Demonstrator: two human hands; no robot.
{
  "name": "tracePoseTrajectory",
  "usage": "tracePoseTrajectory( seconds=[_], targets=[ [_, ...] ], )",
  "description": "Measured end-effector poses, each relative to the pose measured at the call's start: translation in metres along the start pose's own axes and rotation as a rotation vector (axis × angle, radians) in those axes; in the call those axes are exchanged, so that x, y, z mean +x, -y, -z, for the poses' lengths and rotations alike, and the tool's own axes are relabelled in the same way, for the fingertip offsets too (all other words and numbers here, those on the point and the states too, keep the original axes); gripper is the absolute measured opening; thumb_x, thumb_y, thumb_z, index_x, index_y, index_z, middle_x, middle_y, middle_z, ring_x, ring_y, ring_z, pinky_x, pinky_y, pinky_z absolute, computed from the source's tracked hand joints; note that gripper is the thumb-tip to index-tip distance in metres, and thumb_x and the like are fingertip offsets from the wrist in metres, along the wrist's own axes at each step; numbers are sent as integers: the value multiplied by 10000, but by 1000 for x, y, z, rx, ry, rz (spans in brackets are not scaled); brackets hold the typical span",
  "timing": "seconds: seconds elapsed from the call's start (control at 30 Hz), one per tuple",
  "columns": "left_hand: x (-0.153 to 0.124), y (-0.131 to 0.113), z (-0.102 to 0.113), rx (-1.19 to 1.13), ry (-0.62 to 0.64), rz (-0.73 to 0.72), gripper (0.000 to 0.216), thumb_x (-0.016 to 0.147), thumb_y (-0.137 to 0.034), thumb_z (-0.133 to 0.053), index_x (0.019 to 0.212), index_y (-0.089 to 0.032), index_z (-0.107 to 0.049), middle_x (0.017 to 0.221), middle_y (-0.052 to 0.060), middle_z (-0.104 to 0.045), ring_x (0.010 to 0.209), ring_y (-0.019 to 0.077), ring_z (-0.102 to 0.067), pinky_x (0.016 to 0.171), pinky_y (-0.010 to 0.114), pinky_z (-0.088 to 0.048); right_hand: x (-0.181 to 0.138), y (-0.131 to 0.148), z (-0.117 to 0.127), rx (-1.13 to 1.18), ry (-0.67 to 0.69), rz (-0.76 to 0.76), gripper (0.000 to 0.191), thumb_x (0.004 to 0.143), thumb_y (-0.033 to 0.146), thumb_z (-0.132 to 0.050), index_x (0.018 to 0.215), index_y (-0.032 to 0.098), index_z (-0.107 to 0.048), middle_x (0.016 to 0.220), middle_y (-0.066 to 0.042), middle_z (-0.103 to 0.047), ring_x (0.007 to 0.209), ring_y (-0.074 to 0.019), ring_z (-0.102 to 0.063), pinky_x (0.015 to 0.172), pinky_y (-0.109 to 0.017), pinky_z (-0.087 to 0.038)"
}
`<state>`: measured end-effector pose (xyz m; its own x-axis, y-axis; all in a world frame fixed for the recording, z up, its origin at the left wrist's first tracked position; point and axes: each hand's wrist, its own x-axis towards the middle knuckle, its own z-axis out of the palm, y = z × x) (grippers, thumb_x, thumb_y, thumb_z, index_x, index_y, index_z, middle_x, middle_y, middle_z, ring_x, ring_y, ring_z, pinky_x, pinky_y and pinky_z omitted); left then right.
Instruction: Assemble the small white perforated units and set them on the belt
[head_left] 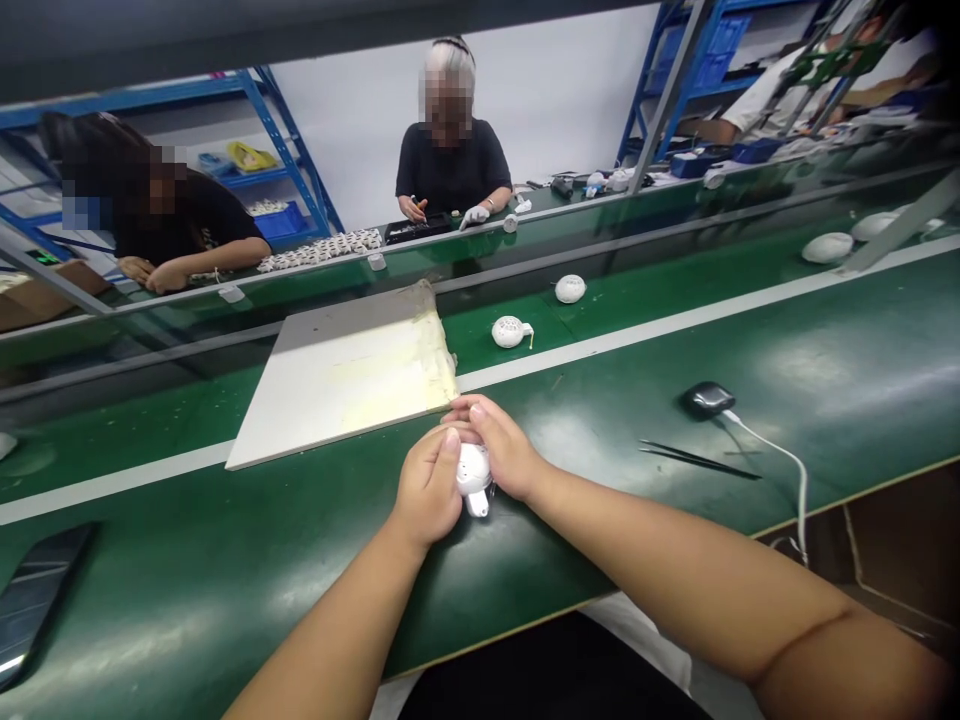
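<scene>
**Green belt table (862,340), white pod (472,468) mostly buried in two hands**

Blue metal shelving (289,150) runs along the back, and two people in black tops sit across the line at a second belt, one with a white-gloved hand (474,216).

Up close, my left hand (427,487) and right hand (499,447) are both closed around the white pod, right at the near edge of a taped white board (341,375). Not much of the pod shows, just a patch of round shell and a short white stub poking out the bottom. Whatever the fingers are doing on it is hidden.

Off to the right lie black tweezers (697,459) and a small black unit (706,400) with a white cable (799,480) dropping over the table edge. Can't tell what that unit is. A dark phone (37,600) sits cut off at the left edge. Past the board are two more pods, one with a stub (508,332), one without (570,289).
</scene>
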<state>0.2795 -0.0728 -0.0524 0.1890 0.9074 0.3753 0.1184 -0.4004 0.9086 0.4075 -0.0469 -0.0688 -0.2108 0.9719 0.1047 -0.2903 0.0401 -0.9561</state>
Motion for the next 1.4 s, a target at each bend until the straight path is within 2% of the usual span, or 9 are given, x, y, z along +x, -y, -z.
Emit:
tracePoseTrajectory(
  seconds=[0.27, 0.47, 0.67, 0.8, 0.9, 1.03, 1.13, 1.3, 1.4],
  targets=[
    [-1, -5, -6, 73, 9, -18, 409, 1030, -397, -374, 947, -186, -714, 1087, 103, -687, 1021, 235, -624, 930, 371, -483, -5, 0, 1, -191, -19, -3, 507, 963, 645, -370, 1173, 215, -536, 906, -32, -622, 862, -190, -598, 857, -358, -486],
    [5, -4, 1, 46, 6, 25, 375, 1005, -439, -439, 936, -179, -700, 992, 89, -692, 920, 222, -633, 885, 356, -493, 2, 5, 6, -321, -7, 9, 560, 973, 661, -310, 1227, 202, -507, 1032, -69, -646, 972, -211, -611, 918, -388, -472],
    [6, 7, 19, -178, -96, 39, 468, 997, -499, -450, 1368, -217, -487, 1207, 117, -658, 1113, 231, -622, 950, 373, -489, 3, 14, 16, -210, 338, -41, 675, 858, 506, -663, 1401, 199, -406, 1169, -102, -655, 1004, -230, -648, 876, -388, -523],
    [6, 17, 33, -32, -131, 120, 578, 981, -607, -376, 1336, -181, -537, 1279, 143, -611, 1126, 241, -606, 905, 347, -504, -1, 15, 19, -522, 155, 216, 940, 743, 396, -802, 1509, 232, -282, 1290, -123, -612, 1184, -289, -582, 1057, -491, -426],
    [6, 19, 39, -6, 78, 217, 697, 953, -681, -325, 1347, -148, -540, 1117, 148, -678, 864, 230, -662, 744, 344, -532, -1, 18, 23, -750, 146, 402, 930, 702, 416, -831, 1488, 234, -369, 1332, -139, -588, 1259, -344, -514, 1117, -546, -349],
    [6, 7, 38, 133, 196, 100, 567, 917, -553, -563, 1342, -179, -561, 1274, 141, -641, 1093, 289, -626, 970, 408, -484, 4, 20, 30, -591, 204, 485, 766, 797, 616, -688, 1421, 239, -452, 1300, -132, -598, 1232, -323, -537, 1121, -513, -369],
    [4, -2, 34, 206, 300, 27, 571, 869, -426, -668, 1378, -208, -528, 1341, 144, -599, 1141, 308, -601, 1018, 446, -461, 7, 16, 30, -303, 35, 381, 579, 951, 634, -429, 1357, 223, -470, 1227, -125, -617, 1173, -269, -584, 1073, -471, -430],
    [0, 4, 20, 143, 332, -49, 606, 853, -435, -678, 1392, -206, -525, 1441, 151, -527, 1250, 341, -547, 1060, 459, -434, 3, 8, 22, -188, 154, 109, 562, 967, 616, -423, 1373, 227, -447, 1105, -104, -695, 1032, -247, -661, 955, -434, -505],
    [-2, 12, 13, 163, 299, -2, 584, 859, -519, -646, 1339, -196, -568, 1325, 139, -619, 1088, 311, -638, 932, 410, -504, -1, 6, 19, -221, 141, 89, 590, 968, 602, -443, 1423, 227, -413, 1116, -107, -712, 1025, -250, -673, 936, -431, -509]
  ],
)
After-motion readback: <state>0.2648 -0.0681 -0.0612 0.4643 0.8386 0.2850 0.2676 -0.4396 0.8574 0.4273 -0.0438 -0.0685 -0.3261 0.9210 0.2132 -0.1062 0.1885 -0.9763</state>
